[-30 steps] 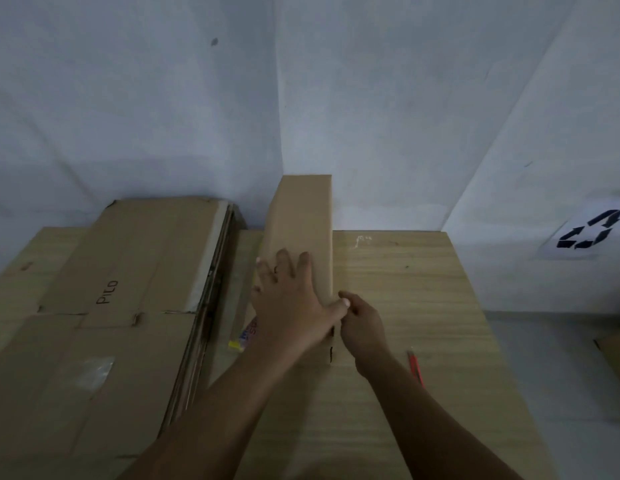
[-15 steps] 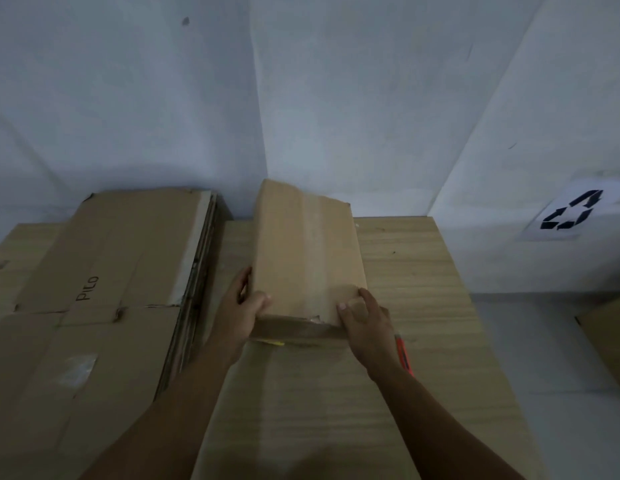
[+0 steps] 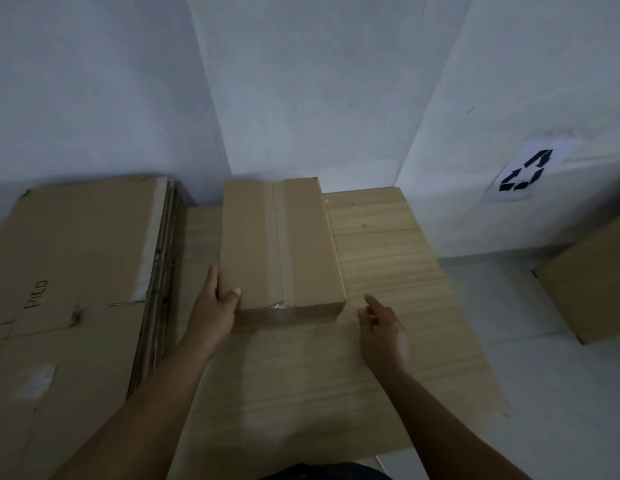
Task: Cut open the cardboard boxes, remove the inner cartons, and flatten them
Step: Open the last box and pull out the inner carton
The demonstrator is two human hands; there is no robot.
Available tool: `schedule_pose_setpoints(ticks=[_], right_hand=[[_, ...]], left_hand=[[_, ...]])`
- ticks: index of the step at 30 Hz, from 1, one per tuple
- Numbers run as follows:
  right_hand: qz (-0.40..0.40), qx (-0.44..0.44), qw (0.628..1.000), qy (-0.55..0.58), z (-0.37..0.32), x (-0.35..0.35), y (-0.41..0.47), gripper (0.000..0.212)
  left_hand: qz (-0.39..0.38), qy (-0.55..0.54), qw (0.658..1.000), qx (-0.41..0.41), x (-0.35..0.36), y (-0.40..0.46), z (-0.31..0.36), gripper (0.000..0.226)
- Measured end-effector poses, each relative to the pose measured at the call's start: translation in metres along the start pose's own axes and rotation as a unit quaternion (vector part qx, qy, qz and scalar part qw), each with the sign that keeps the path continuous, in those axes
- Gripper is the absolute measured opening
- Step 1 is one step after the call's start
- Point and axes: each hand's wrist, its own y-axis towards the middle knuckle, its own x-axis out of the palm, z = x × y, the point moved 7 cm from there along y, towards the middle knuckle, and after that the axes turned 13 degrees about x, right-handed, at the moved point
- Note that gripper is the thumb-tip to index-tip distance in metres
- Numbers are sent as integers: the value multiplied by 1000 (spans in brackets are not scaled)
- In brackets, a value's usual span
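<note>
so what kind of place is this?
Probably a cardboard recycling or packing corner: a recycling-symbol sign on the wall, a stack of flattened cartons, and a taped cardboard box on a wooden table.

A light wooden table [image 3: 388, 258] with a pale grain stands pushed into the corner of a plain white wall [image 3: 301, 81]. To the right, low on that wall, a white paper sheet printed with a black recycling symbol [image 3: 524, 173] is stuck at a slight tilt. Beneath it runs a pale grey floor [image 3: 543, 393], bare along the table's right edge. A dark scuff mark shows on the wall above the sign, and dim light leaves the whole corner in a bluish shade.
</note>
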Motion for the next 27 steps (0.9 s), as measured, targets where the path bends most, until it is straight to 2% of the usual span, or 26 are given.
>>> schedule_pose_setpoints(ticks=[2, 5, 10, 12, 14, 16, 18, 22, 25, 27], right_hand=[[6, 44, 995, -90, 34, -6, 1, 40], [-27, 79, 983, -163, 66, -4, -1, 41], [-6, 105, 986, -127, 73, -3, -1, 38], [7, 137, 987, -89, 73, -7, -1, 34], [24, 131, 990, -44, 67, -12, -4, 31], [45, 57, 997, 3, 51, -16, -11, 24], [35, -60, 996, 47, 26, -14, -22, 15], [-25, -243, 968, 46, -28, 13, -46, 23], [-25, -290, 956, -42, -47, 39, -57, 42], [-19, -290, 954, -75, -47, 49, -61, 45]], left_hand=[[-1, 14, 1000, 14, 2, -3, 5, 67], [-18, 63, 996, 53, 8, -7, 12, 53], [-40, 87, 993, 74, 4, -9, 14, 50], [-45, 86, 992, 86, 1, -7, 16, 49], [-53, 88, 990, 93, 0, -6, 16, 49], [-57, 94, 989, 94, -1, -4, 15, 49], [-60, 95, 990, 90, 0, -3, 14, 49], [-63, 97, 988, 106, 5, 0, 17, 49], [-71, 111, 985, 109, 12, -1, 20, 49], [-70, 108, 986, 110, 15, -1, 21, 49]])
